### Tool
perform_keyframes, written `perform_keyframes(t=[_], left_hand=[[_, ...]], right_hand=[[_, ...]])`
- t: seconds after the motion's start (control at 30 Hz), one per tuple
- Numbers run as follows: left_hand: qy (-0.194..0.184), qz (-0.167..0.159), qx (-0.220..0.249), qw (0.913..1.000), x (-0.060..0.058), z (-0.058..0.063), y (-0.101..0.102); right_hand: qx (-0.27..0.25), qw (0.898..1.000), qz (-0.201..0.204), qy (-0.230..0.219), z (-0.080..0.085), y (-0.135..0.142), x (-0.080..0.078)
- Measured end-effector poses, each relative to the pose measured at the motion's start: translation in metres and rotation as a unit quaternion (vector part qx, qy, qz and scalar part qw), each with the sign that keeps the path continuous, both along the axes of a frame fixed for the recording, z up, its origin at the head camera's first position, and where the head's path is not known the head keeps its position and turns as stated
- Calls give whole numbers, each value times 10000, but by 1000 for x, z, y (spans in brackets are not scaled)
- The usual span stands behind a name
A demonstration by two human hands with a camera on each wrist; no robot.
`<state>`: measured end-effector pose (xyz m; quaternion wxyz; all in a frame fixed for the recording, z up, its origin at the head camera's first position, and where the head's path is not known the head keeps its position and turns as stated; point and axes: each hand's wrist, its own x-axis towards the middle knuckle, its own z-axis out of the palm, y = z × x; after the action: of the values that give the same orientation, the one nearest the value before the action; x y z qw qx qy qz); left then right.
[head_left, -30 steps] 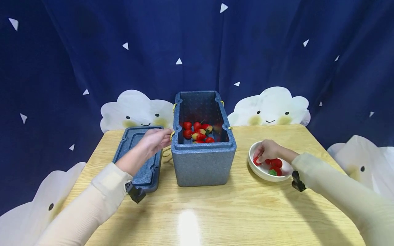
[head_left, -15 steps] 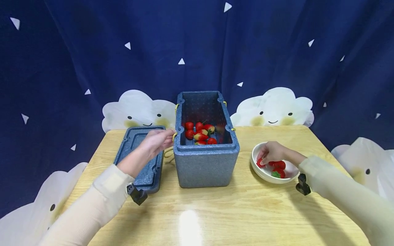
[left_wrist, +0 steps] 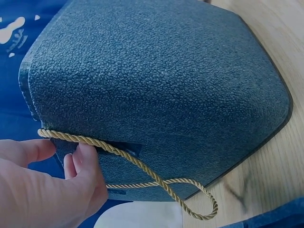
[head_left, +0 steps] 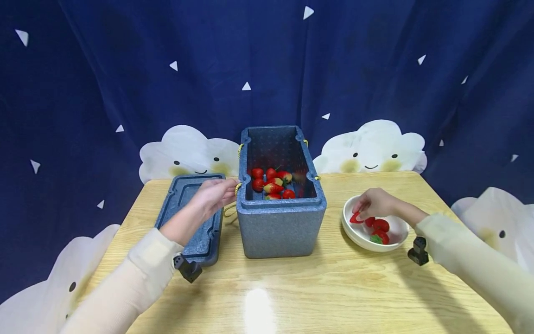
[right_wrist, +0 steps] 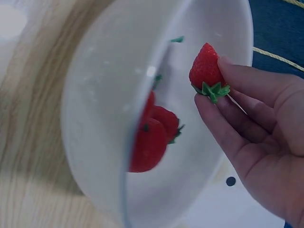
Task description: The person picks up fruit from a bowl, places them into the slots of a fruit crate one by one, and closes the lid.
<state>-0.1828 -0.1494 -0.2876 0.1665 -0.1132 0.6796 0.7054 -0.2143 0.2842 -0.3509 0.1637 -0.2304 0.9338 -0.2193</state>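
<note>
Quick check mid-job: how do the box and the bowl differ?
The foam box is blue-grey and rectangular; the bowl is white and round. The box is larger and deeper, the bowl smaller and shallower. The left hand is at the box's side, while the right hand pinches a strawberry at the bowl. Both are uncovered, standing on the wooden table.

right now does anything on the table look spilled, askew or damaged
Nothing stands out. The blue box and white bowl stand upright, and the lid lies beside the box. The right grip holds a strawberry; the other visible fruit sits in the box or bowl. No spill or crack shows.
</note>
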Motion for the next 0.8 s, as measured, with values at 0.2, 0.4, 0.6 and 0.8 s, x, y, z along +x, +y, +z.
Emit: perform_keyframes(t=[0.2, 0.4, 0.6, 0.8], left_hand=[[-7, -75, -78, 9999, 0, -1, 0], [2, -158, -69, 9999, -1, -1, 0], [-96, -188, 19, 9998, -3, -1, -2], [-185, -220, 183, 9994, -4, -2, -5]], right_hand=[[-45, 9998, -164, 96, 11, 1, -1], [-52, 9992, -362, 147, 19, 5, -3], [-193, 9988, -387, 215, 28, 3, -5], [-405, 9978, -501, 150, 34, 0, -9]])
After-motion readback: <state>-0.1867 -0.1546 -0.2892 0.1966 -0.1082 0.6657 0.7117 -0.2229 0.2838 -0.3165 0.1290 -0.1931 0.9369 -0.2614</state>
